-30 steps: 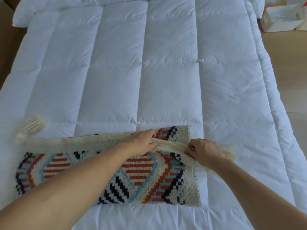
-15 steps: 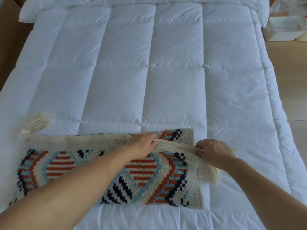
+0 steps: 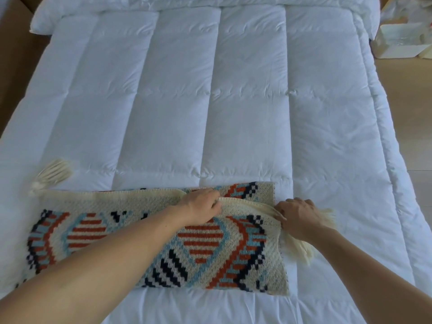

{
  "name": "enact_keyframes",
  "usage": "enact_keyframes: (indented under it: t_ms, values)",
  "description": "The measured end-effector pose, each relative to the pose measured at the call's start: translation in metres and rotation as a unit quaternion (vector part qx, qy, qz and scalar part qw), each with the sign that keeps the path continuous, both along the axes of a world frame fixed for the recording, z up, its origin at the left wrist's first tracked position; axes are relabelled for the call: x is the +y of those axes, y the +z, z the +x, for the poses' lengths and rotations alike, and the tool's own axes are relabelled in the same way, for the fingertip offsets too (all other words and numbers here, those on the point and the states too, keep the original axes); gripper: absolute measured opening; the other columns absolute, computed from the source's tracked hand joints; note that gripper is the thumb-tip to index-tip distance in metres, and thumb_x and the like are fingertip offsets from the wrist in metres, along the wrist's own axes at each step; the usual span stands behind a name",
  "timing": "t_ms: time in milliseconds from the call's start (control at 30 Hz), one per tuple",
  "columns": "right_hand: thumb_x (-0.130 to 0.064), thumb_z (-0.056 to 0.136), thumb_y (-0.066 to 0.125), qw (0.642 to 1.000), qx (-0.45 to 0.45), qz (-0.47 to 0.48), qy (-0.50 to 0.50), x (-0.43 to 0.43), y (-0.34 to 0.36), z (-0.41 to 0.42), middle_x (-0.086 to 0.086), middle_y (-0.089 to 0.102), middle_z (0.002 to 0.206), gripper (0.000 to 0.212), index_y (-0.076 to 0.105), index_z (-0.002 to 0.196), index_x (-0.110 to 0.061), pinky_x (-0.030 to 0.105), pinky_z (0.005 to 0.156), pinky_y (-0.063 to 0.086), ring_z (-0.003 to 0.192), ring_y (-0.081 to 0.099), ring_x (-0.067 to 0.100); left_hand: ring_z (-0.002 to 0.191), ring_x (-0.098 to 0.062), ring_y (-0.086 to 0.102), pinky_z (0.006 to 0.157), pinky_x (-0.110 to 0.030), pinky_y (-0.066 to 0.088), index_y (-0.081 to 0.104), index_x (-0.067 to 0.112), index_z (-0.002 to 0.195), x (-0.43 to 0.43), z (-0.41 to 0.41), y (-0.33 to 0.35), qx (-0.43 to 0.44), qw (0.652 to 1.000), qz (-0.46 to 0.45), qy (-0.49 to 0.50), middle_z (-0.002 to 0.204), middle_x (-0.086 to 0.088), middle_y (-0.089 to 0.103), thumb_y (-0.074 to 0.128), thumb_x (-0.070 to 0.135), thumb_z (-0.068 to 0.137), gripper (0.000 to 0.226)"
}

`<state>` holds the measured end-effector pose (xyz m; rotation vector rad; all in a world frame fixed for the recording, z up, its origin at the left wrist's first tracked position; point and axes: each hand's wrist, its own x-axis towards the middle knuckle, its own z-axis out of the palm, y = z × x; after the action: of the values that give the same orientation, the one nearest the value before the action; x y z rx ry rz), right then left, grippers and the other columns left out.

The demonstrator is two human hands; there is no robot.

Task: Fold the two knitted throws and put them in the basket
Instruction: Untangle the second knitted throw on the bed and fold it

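Note:
A patterned knitted throw (image 3: 145,239), cream with rust, blue and navy shapes, lies folded into a long band across the near part of the bed. My left hand (image 3: 201,206) grips the cream top edge of its upper layer near the middle. At the band's right end my right hand (image 3: 298,215) pinches the same edge, where the cream fringe (image 3: 301,250) hangs down. A tassel bunch (image 3: 55,174) sticks out at the throw's far left corner. No second throw and no basket are in view.
The white quilted duvet (image 3: 210,101) covers the whole bed, with a pillow edge (image 3: 44,24) at the far left. A white box (image 3: 402,40) stands on the wooden floor beyond the bed's right side.
My right hand has drawn the fringed end of the top layer slightly rightward and the fringe now drapes over the right end. My left hand has stayed on the top edge.

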<state>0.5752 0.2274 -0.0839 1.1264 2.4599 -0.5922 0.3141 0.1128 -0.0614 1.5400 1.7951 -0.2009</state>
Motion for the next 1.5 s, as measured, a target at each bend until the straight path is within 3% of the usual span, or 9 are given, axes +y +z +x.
enact_keyframes:
  t_ms: [267, 367, 567, 833, 1000, 1167, 1300, 1400, 1500]
  values:
    - [-0.028, 0.093, 0.058, 0.995, 0.044, -0.056, -0.07, 0.041, 0.043, -0.032, -0.004, 0.064, 0.088, 0.015, 0.065, 0.104, -0.022, 0.025, 0.066, 0.049, 0.079, 0.06, 0.013, 0.068, -0.014, 0.051, 0.053, -0.027, 0.039, 0.044, 0.018, 0.101, -0.003, -0.01, -0.002, 0.048, 0.997, 0.039, 0.041, 0.091, 0.001, 0.052, 0.029, 0.035, 0.105, 0.023]
    - [-0.026, 0.095, 0.049, 1.0, -0.027, 0.005, -0.004, 0.051, 0.04, -0.059, -0.008, 0.068, 0.089, 0.023, 0.068, 0.107, -0.028, 0.034, 0.09, 0.043, 0.088, 0.06, 0.014, 0.063, -0.016, 0.052, 0.052, -0.032, 0.041, 0.039, 0.021, 0.099, 0.006, -0.013, -0.005, 0.071, 0.997, 0.007, 0.04, 0.087, 0.002, 0.052, 0.028, 0.036, 0.105, 0.019]
    - [-0.019, 0.095, 0.042, 0.996, -0.02, 0.087, -0.022, 0.058, 0.017, -0.072, -0.003, 0.066, 0.117, 0.037, 0.067, 0.116, -0.036, 0.042, 0.104, 0.029, 0.116, 0.051, 0.02, 0.079, -0.021, 0.058, 0.066, -0.036, 0.045, 0.046, 0.016, 0.115, 0.029, -0.007, -0.011, 0.076, 0.997, -0.012, 0.03, 0.096, 0.0, 0.059, 0.034, 0.034, 0.101, 0.026]
    - [-0.025, 0.091, 0.058, 0.965, 0.167, 0.08, -0.188, 0.022, 0.018, -0.046, 0.003, 0.044, 0.144, 0.049, 0.05, 0.139, -0.019, 0.045, 0.112, 0.028, 0.136, 0.034, 0.026, 0.098, -0.017, 0.056, 0.084, -0.032, 0.048, 0.049, 0.019, 0.124, 0.082, 0.018, -0.012, -0.096, 0.99, -0.046, 0.087, 0.107, 0.006, 0.057, 0.046, 0.057, 0.092, 0.05]
    - [-0.035, 0.09, 0.063, 0.912, 0.239, 0.038, -0.333, -0.027, 0.028, -0.015, 0.002, 0.05, 0.131, 0.049, 0.052, 0.135, -0.018, 0.034, 0.084, 0.046, 0.108, 0.055, 0.021, 0.096, -0.019, 0.057, 0.087, -0.038, 0.05, 0.054, 0.018, 0.115, 0.105, 0.048, -0.014, -0.124, 0.99, -0.037, 0.057, 0.106, -0.001, 0.06, 0.051, 0.059, 0.09, 0.047]
    - [-0.049, 0.093, 0.055, 0.899, 0.128, -0.09, -0.409, -0.089, 0.026, 0.013, -0.01, 0.062, 0.113, 0.04, 0.057, 0.125, -0.025, 0.026, 0.073, 0.043, 0.089, 0.054, 0.01, 0.064, -0.012, 0.04, 0.057, -0.027, 0.032, 0.042, 0.023, 0.079, 0.113, 0.068, -0.015, -0.096, 0.995, 0.005, 0.028, 0.075, 0.003, 0.045, 0.048, 0.037, 0.099, 0.025]
    - [-0.037, 0.088, 0.054, 0.865, 0.13, -0.128, -0.467, -0.13, 0.024, 0.019, 0.004, 0.073, 0.09, 0.027, 0.068, 0.096, -0.014, 0.033, 0.062, 0.049, 0.08, 0.067, 0.025, 0.067, -0.017, 0.041, 0.057, -0.031, 0.032, 0.038, 0.022, 0.077, 0.109, 0.071, -0.022, -0.047, 0.998, 0.037, -0.004, 0.074, 0.001, 0.045, 0.037, 0.034, 0.103, 0.029]
    - [-0.04, 0.087, 0.054, 0.855, 0.118, -0.143, -0.485, -0.146, 0.022, 0.021, -0.001, 0.071, 0.078, 0.024, 0.064, 0.096, -0.02, 0.031, 0.063, 0.053, 0.073, 0.067, 0.019, 0.068, -0.019, 0.045, 0.058, -0.033, 0.035, 0.041, 0.02, 0.082, 0.107, 0.073, -0.024, -0.016, 0.997, 0.065, -0.029, 0.075, -0.001, 0.048, 0.029, 0.036, 0.105, 0.03]
    - [-0.039, 0.088, 0.057, 0.853, 0.116, -0.162, -0.483, -0.157, 0.018, 0.028, 0.004, 0.071, 0.078, 0.031, 0.06, 0.084, -0.008, 0.03, 0.053, 0.039, 0.067, 0.06, 0.02, 0.064, -0.018, 0.045, 0.058, -0.033, 0.036, 0.044, 0.015, 0.091, 0.105, 0.075, -0.025, 0.021, 0.995, 0.092, -0.04, 0.075, -0.001, 0.049, 0.025, 0.038, 0.105, 0.033]
